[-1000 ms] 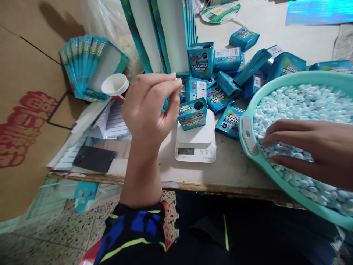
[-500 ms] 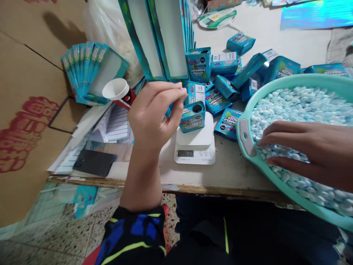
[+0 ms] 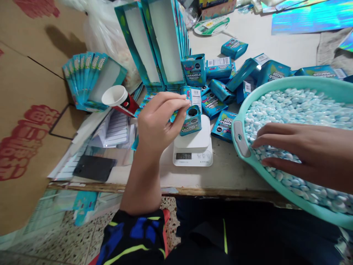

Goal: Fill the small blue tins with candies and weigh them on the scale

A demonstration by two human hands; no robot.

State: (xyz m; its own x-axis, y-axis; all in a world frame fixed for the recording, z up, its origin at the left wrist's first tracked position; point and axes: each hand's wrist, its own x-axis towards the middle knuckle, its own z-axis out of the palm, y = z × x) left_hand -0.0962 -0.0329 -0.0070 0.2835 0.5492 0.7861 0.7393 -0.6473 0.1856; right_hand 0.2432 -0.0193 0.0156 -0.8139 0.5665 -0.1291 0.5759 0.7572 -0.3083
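Note:
My left hand (image 3: 162, 119) is pinched closed beside and just above a small blue box (image 3: 191, 127) with a round hole in its top; whatever is between the fingertips is too small to make out. The box stands upright on a white digital scale (image 3: 193, 156) with a lit display. At the right, my right hand (image 3: 306, 147) rests palm down over pale blue and white candies (image 3: 300, 105) in a turquoise basin (image 3: 275, 180), thumb apart from the fingers.
Several blue boxes (image 3: 211, 105) lie behind the scale, near tall open display cartons (image 3: 165, 44). A paper cup (image 3: 117, 97), folded cartons (image 3: 85, 77) and a dark phone-like slab (image 3: 93, 167) are at the left. A large cardboard box (image 3: 24, 92) borders the table.
The camera view has shifted slightly. My left fingertips are a little lower and closer to the box's hole. My right hand stays over the candies with nearly the same pose.

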